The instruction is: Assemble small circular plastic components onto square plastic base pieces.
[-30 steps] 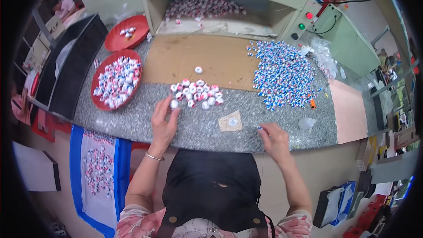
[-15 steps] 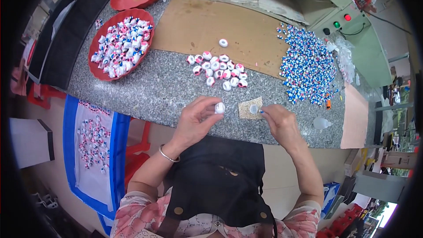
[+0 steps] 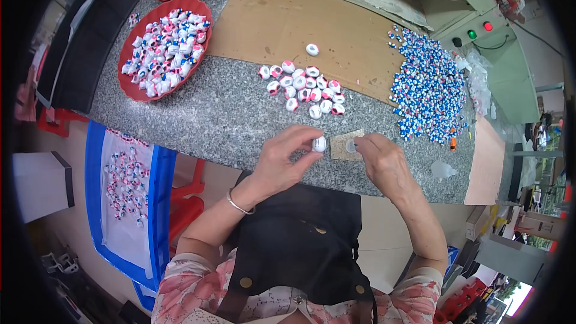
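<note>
My left hand pinches a small white rounded piece between thumb and fingertips, just above the granite worktop. Close by to the right lies a beige speckled square bearing a small round clear dish. My right hand reaches over the dish's right side, its thumb and fingers pressed together on a tiny blue piece, mostly hidden by the fingertips. Beyond my hands sits a loose group of white rounded pieces with pink and black patches. One similar piece stands apart on the cardboard.
A large pile of tiny blue-and-white pieces spreads at right, with a translucent squeeze bottle nearer me. At left stand a filled red bowl and a blue-rimmed tray. A green machine housing bounds the back right.
My left hand has moved right with the white piece, closer to the beige square. My right fingertips have shifted slightly away from me, nearer the dish. The whole view has shifted a little.
</note>
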Demonstrator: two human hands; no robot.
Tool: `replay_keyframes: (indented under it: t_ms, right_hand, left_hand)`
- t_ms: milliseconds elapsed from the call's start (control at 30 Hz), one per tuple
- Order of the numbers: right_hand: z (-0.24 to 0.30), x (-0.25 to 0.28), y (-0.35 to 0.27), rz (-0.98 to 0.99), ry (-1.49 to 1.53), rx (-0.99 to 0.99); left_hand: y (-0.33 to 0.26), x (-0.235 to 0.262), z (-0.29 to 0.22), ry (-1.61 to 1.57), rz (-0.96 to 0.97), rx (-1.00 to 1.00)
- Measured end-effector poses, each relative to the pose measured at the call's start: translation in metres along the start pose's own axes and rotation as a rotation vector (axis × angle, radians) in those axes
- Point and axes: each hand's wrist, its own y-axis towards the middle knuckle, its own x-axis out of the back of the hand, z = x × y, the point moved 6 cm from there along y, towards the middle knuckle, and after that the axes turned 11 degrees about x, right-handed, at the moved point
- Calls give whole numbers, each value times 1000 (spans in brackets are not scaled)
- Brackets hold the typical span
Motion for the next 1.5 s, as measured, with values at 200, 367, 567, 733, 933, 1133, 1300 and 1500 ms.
replay_keyframes:
  t_ms: [200,367,567,733,933,1133,1300,1500]
  right_hand:
    - [0,5,-12,-185,95,-98]
    - [-11,-20,-32,-335,1109,-722]
    - [5,-5,-31,-168,822,-517]
    - [29,16,-18,-267,545,-108]
    - [34,4,-21,-337,520,-124]
    - [25,-11,-5,-118,749,-210]
    - [-90,17,-34,-402,49,-322]
    - [-126,9,-2,-98,-285,-132]
  left_hand:
    - [3,-18,5,33,-10,-72]
    - [-1,-31,-5,174,-20,-227]
    - [3,-34,-4,50,288,-174]
    - [2,-42,-3,-350,630,233]
    - [-9,-41,5,-271,577,296]
    - [-10,-21,25,-404,593,571]
    - [12,102,-48,416,-203,-105]
    - [27,217,-43,1274,-603,-224]
